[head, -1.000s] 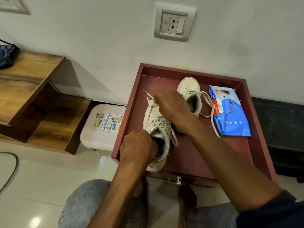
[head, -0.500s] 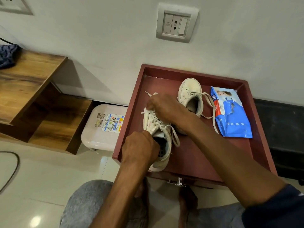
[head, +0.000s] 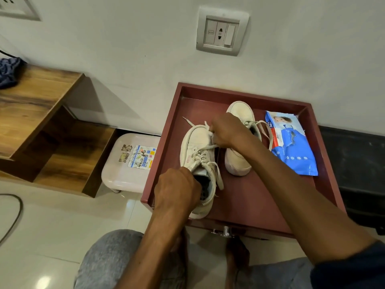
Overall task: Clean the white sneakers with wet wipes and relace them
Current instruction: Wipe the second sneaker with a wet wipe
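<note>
Gripping the tongue end of the near sneaker (head: 198,142) with curled fingers, the left hand (head: 177,190) holds it on the red tray (head: 250,197). The right hand (head: 227,130) pinches a lace (head: 208,147) above that shoe's toe. The second sneaker (head: 239,161) lies just beside it, the wet wipes pack (head: 291,147) by the tray's right wall

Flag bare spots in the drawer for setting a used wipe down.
Biggest: drawer floor toward the front edge, between left sneaker, right sneaker heel and the right forearm. Smaller: back-left corner past the left sneaker's toe; strip along the back wall behind the wipes pack. Crowded: centre, where left hand grips the left sneaker and right hand pinches its lace.
</note>
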Demonstrator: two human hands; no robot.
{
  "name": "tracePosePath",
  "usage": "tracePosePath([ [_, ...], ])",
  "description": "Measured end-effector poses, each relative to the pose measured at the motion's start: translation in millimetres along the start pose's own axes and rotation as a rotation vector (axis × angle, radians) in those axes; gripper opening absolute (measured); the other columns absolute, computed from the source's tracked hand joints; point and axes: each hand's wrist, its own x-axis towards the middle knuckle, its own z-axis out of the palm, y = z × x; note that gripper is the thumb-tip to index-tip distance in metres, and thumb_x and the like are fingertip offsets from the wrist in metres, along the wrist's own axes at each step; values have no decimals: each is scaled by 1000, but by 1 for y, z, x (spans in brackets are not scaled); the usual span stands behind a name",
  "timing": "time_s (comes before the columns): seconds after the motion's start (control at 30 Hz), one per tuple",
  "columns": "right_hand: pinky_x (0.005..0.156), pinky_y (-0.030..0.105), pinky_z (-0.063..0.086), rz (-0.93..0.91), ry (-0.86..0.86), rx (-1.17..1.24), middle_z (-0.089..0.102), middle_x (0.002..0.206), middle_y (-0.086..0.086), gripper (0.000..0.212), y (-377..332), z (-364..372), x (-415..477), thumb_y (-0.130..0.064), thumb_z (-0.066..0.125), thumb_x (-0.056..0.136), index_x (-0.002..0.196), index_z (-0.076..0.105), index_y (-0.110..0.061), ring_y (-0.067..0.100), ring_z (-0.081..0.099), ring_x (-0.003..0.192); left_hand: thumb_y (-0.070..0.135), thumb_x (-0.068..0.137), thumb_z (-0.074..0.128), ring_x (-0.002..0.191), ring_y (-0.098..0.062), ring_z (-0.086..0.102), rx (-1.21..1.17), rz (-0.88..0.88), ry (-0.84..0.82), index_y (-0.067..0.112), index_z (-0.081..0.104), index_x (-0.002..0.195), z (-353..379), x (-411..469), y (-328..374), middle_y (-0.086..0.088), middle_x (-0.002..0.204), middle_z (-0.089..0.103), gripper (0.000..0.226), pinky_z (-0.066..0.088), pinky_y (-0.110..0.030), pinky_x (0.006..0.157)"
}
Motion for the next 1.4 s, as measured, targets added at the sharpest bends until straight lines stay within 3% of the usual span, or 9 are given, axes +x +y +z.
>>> tracePosePath([
  [0.27,74,31,46,116,134,188,71,100,17,27,1,18,17,-2,54,83,99,75,-7,38,63,98,26,101,52,74,-18,55,6,63,-69,4,66,111,-3,4,-4,0,75,50,27,46,-26,66],
  [0.57,91,37,50,-268,115,94,69,117,13,41,-22,13,29,9,56,84,120,69,-7,29,63,111,22,98,53,68,-18,51,8,74,-42,5,65,100,-2,6,-6,3,66,43,20,43,-25,62],
  [0.67,85,27,49,-461,41,-2,73,105,9,37,-39,15,22,9,58,80,106,75,-10,25,67,101,21,98,53,69,-18,52,3,59,-30,6,64,97,-1,5,-5,2,68,45,19,43,-25,61],
  [0.73,79,34,52,-536,-34,-122,72,97,10,30,-52,17,15,5,57,79,100,74,-9,26,65,95,20,99,53,71,-18,54,-9,49,-23,5,66,101,0,4,-4,1,71,48,20,44,-25,64],
  [0.8,79,37,52,-567,-81,-170,72,97,9,30,-56,15,12,5,57,79,100,74,-9,26,64,94,20,100,54,71,-17,54,-5,45,-10,6,67,102,1,4,-4,2,70,48,20,45,-26,66],
  [0.9,76,22,45,-527,-135,-85,73,108,3,37,-51,3,6,6,63,79,109,75,-14,20,65,101,21,100,53,74,-18,54,11,30,-15,7,67,106,1,4,-4,1,75,51,20,46,-26,69],
  [1.0,76,17,39,-458,26,169,74,108,5,40,-41,-9,-6,12,61,79,108,75,-12,19,68,100,21,100,52,73,-16,55,13,29,-28,8,67,106,3,5,-4,1,76,54,21,47,-26,69],
  [1.17,81,32,55,-290,440,503,77,92,3,37,0,-17,-36,13,53,70,90,78,-7,14,70,91,24,101,51,68,-14,57,38,39,-17,12,60,94,1,6,-5,3,71,53,17,48,-25,67],
  [1.4,97,26,49,-78,733,623,71,115,-1,38,23,5,-100,6,57,76,104,76,-12,2,59,110,19,97,49,53,-14,39,102,34,126,10,55,80,-7,20,3,0,62,44,21,28,-26,48],
])
